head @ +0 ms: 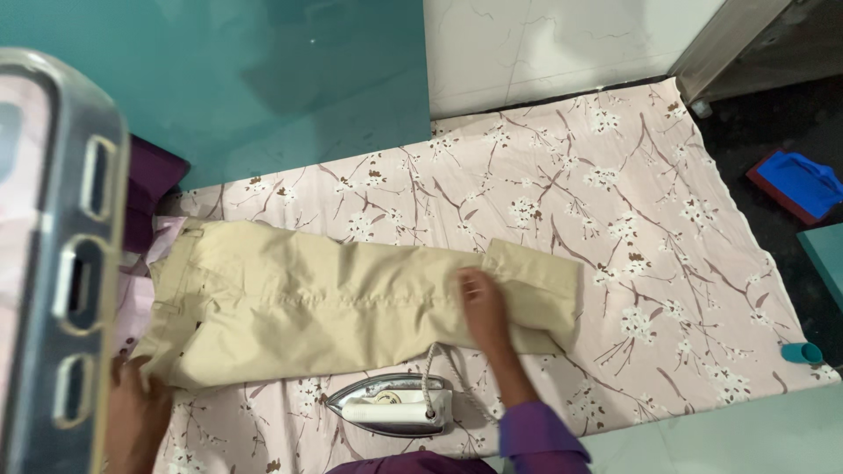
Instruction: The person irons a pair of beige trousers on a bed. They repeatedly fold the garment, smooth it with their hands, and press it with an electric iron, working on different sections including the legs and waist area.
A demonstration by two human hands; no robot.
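Note:
A pair of beige trousers [325,294] lies flat across a pink floral sheet [606,211], waist at the left, folded legs to the right. My right hand [485,309] presses flat on the leg part, fingers together and stretched out. My left hand [132,412] is at the lower left, at the waist end, and seems to grip the waistband edge; part of that hand is hidden. A silver and white electric iron [392,405] stands on the sheet just below the trousers, its braided cord running up towards my right wrist.
A metal frame with slots [61,263] fills the left edge close to the camera. Purple cloth [154,180] lies behind the waist. A teal wall is at the back left. On the dark floor at right are a blue cloth [803,183] and a small teal cap [801,353].

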